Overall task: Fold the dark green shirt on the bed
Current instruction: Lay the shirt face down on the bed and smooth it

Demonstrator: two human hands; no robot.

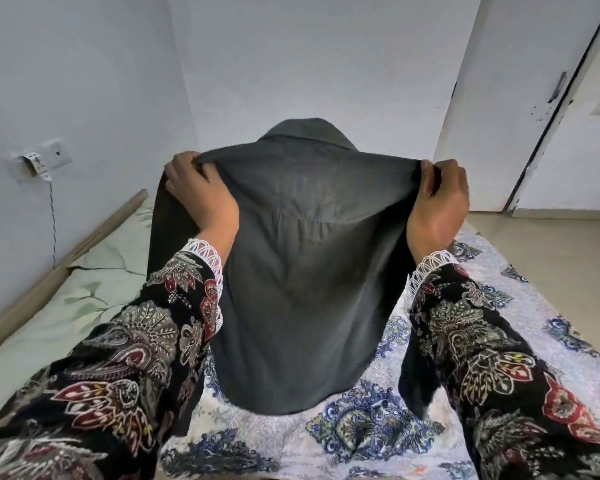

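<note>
The dark green shirt [302, 265] hangs in the air in front of me, its back towards me and its collar at the top. My left hand [201, 199] grips the shirt's left shoulder and my right hand [437, 199] grips the right shoulder, stretching the cloth between them. The shirt's lower hem curves down to just above the bed [371, 431]. One sleeve hangs behind my left arm and another dark part hangs under my right arm. Both forearms wear black floral sleeves with white lace cuffs.
The bed carries a white and blue patterned sheet, with a pale green leafy sheet [94, 282] on its left side. A wooden edge [66, 258] runs along the left wall below a socket with a cable [42, 161]. A white door [548, 109] stands at the right.
</note>
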